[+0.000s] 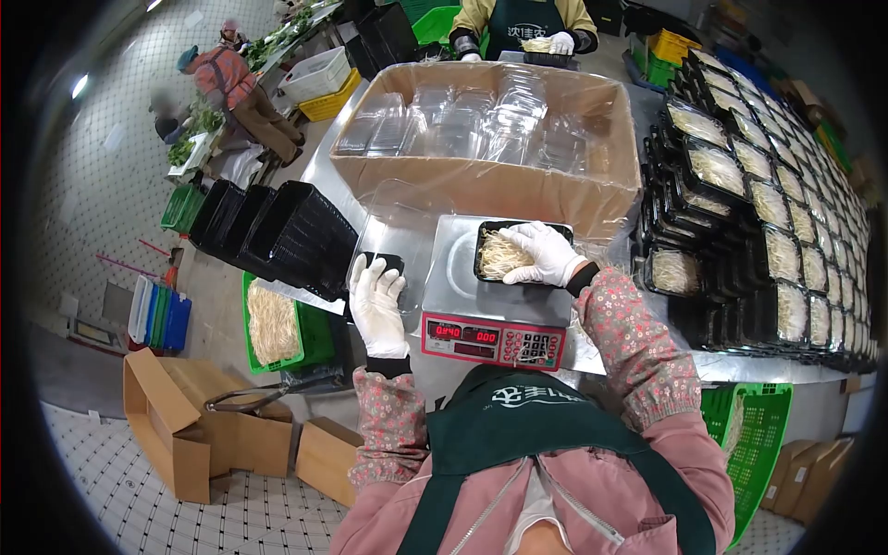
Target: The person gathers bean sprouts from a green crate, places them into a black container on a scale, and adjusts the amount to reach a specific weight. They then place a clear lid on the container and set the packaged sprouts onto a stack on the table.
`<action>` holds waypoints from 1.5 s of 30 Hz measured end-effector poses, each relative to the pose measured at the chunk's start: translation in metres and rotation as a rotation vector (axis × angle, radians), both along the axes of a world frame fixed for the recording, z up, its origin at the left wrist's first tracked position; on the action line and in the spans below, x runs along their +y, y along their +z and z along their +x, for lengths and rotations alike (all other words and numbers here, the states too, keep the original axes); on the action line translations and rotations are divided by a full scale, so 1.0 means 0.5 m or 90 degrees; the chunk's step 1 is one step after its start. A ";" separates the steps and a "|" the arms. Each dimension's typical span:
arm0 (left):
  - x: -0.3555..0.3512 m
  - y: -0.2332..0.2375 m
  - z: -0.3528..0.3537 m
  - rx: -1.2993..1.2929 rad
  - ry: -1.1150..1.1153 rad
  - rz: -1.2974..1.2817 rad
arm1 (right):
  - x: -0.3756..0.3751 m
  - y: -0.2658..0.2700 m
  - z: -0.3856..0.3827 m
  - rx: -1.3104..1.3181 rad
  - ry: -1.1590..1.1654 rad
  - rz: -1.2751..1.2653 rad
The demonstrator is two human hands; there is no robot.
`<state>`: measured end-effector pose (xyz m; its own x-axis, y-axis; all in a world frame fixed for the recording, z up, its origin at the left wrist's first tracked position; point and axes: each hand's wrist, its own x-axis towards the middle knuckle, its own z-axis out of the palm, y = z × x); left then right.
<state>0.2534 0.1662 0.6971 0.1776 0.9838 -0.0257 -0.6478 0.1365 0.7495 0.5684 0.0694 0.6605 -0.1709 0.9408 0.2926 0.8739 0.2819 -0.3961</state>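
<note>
A black plastic tray of pale bean sprouts (499, 254) sits on the metal plate of a red-fronted digital scale (450, 301). Over the tray's right half is my right hand (548, 254) in a white glove, its thumb and fingers closed on the sprouts; the far edge is partly covered. My left hand (379, 310), also gloved, is left of the scale with fingers apart. Its fingertips lie against a small black object (387, 262), mostly hidden, perhaps a tray. Red digits glow on the scale's display (462, 335).
Ahead stands a cardboard box (481, 180) of clear plastic lids. Stacked empty black trays (301, 236) lean at left; filled trays (712, 166) pile up at right. A green crate (314, 338) of sprouts is lower left. Across the table, a co-worker (525, 18) handles another tray.
</note>
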 end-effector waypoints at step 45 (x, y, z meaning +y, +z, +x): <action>0.025 -0.091 0.289 0.608 -0.211 0.505 | -0.154 -0.015 0.050 0.310 -0.450 0.004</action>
<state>0.3981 0.1785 0.6513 0.6510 0.7009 0.2915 0.1672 -0.5070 0.8456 0.5937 -0.0079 0.6533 0.6008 0.7772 0.1870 0.5786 -0.2614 -0.7726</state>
